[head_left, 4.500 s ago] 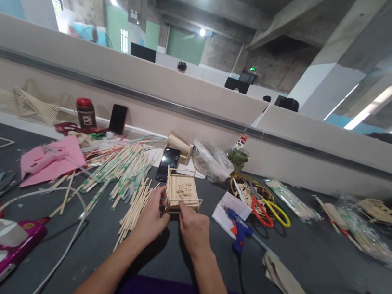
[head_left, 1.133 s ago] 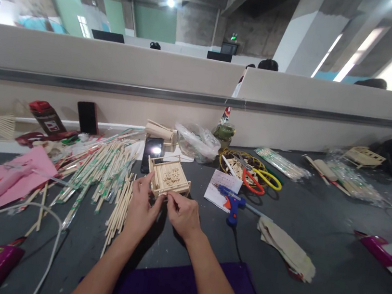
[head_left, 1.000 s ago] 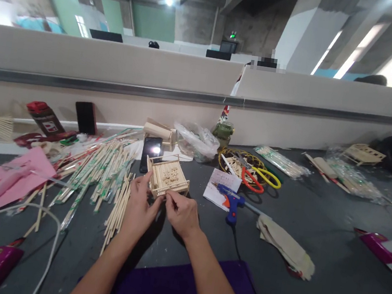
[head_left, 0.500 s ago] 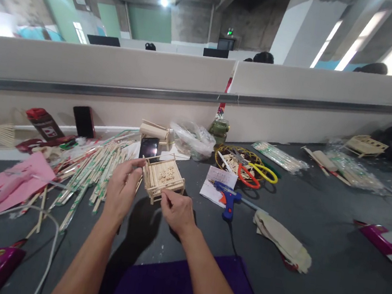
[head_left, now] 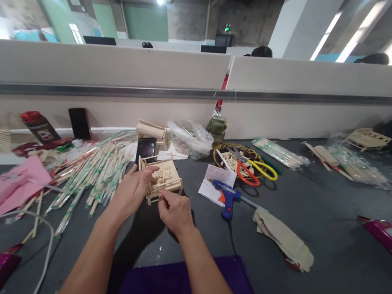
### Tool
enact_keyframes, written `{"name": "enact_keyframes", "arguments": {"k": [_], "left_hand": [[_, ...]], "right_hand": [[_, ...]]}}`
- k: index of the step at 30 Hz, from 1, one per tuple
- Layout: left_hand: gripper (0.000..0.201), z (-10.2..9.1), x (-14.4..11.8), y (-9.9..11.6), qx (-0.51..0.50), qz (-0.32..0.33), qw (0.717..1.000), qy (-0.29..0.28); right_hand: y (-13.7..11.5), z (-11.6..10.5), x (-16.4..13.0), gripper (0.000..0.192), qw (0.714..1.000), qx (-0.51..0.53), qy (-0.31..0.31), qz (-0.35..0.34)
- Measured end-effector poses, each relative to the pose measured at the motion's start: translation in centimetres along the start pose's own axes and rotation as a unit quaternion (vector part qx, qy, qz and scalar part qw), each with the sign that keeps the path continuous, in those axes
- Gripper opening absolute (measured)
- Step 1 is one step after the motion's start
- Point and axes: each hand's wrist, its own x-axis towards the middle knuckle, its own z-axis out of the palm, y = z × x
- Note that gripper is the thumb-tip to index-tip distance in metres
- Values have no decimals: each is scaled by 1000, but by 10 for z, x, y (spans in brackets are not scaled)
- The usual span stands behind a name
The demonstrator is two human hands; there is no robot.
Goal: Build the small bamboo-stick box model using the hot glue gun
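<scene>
A small model built of wooden sticks point(head_left: 169, 166), like a little bed or platform with railings, sits on the dark table in front of me. Tiny cut wooden bits point(head_left: 165, 174) lie loose on its slatted top. My right hand point(head_left: 176, 212) is closed, its thumb and index finger pinching the model's front rail. Over the left part of the model reaches my left hand point(head_left: 134, 191), fingers stretched out and apart above the bits; its fingertips partly hide the slats. Behind the model a dark phone point(head_left: 145, 148) leans against a wooden piece.
Wrapped chopsticks point(head_left: 105, 168) pile up at left beside pink paper point(head_left: 16, 182). To the right are a blue glue gun point(head_left: 228, 198) with a trailing cord, scissors point(head_left: 251, 167) on a basket point(head_left: 225, 148) of sticks, and a glove point(head_left: 283, 239). A white partition point(head_left: 119, 73) stands behind.
My left hand has moved right, from the model's left rail to over its top. My right hand stays at the front rail. The view has shifted slightly.
</scene>
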Motion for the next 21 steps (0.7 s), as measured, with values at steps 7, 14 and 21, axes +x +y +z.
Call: {"name": "enact_keyframes", "arguments": {"k": [7,14,21], "left_hand": [[50,3,-1,-7,51,31,998,-4],[41,4,-1,-7,74,26,997,-12],[61,4,-1,-9,96,18,994,-51]], "right_hand": [[3,2,0,22,999,34,8,-1],[2,0,3,21,1000,-7,12,-9],[-1,-4,4,24,1000,-6,15,-20]]}}
